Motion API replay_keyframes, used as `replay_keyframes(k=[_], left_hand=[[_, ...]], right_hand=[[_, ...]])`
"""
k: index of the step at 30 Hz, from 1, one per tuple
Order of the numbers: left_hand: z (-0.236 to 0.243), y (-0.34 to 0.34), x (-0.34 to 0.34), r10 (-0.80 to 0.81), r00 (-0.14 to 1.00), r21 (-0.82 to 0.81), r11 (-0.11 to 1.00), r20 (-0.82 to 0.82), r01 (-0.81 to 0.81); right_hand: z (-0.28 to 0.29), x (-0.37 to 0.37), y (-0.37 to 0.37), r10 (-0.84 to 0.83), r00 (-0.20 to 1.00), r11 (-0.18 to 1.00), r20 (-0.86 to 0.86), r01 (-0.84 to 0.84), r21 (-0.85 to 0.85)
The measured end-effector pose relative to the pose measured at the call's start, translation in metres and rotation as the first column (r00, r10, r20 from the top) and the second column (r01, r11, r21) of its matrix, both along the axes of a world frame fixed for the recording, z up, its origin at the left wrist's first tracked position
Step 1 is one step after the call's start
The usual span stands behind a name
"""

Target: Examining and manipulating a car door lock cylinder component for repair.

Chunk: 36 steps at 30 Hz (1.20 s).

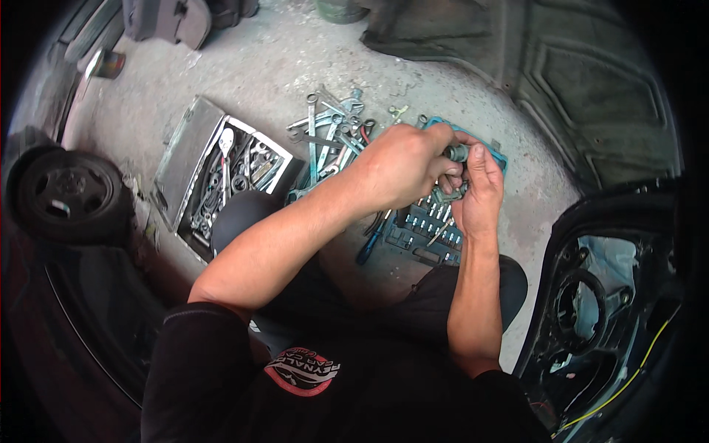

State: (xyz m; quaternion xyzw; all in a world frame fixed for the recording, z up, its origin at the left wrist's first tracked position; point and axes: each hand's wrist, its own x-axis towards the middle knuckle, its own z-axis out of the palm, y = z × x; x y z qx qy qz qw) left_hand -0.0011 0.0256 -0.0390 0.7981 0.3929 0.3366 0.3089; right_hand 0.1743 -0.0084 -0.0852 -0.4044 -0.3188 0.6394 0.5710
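Both hands are together over a socket set (423, 225) in a blue case, working at chest-front level. My left hand (413, 162) is closed, its fingers curled at a small metal cylindrical piece (457, 153), partly covered by fingers. My right hand (478, 181) grips the same piece from the right, thumb raised along it. Beside the case lie a blue-handled screwdriver (366, 249) and a pile of loose wrenches (312, 136). To their left, a metal toolbox (185, 162) holds several wrenches and a ratchet (226, 144).
A wheel (63, 188) on a dark car body stands at left. A dark removed door (591, 295) with a yellow cable (642, 362) is at right. A large moulded panel (517, 52) spans the upper right. A green container (340, 10) and dark items (166, 18) sit at the top.
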Motion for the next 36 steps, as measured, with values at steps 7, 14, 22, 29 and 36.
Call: replay_keyframes(k=[7,14,22,29,36], left_hand=[[0.005,0.002,-0.005,-0.087,0.979,-0.322,0.936,0.183,0.143],[0.018,-0.002,-0.011,-0.086,0.991,-0.176,0.979,0.1,0.103],[0.1,0.028,-0.088,-0.044,0.983,-0.276,0.961,-0.177,-0.007],[-0.014,0.049,-0.14,0.304,0.619,0.147,0.945,-0.724,-0.292],[-0.135,0.013,-0.109,-0.185,0.713,-0.402,0.904,-0.676,-0.147]], right_hand=[[0.008,-0.006,-0.013,-0.09,0.992,0.992,0.093,0.08,0.102],[0.036,-0.022,-0.014,0.011,0.958,1.0,0.286,-0.014,0.006],[0.03,-0.003,0.029,0.088,0.991,0.99,-0.096,-0.076,0.123],[0.026,0.047,0.031,0.245,0.952,0.925,-0.184,-0.172,0.34],[0.034,0.088,0.009,0.042,0.998,0.972,-0.053,-0.029,0.232]])
